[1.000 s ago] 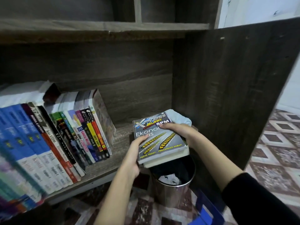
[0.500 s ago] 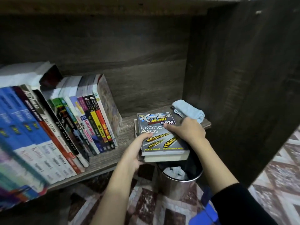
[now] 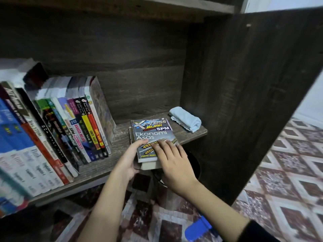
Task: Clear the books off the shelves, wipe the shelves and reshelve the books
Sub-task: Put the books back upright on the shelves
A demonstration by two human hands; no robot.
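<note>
left hand (image 3: 128,162) grips the book stack (image 3: 151,135), right hand (image 3: 173,160) flat on top.

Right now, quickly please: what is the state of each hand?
Left hand: closed, gripping the near corner of the book stack.
Right hand: open, fingers flat on top of that stack.

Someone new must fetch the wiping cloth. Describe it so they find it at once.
Look at the dark wooden bookshelf and follow the board holding the books to its right end, by the side panel. There, right of the flat-lying Ekonomi Asas book, lies the cloth: pale blue, folded, the only soft thing among books.
</note>
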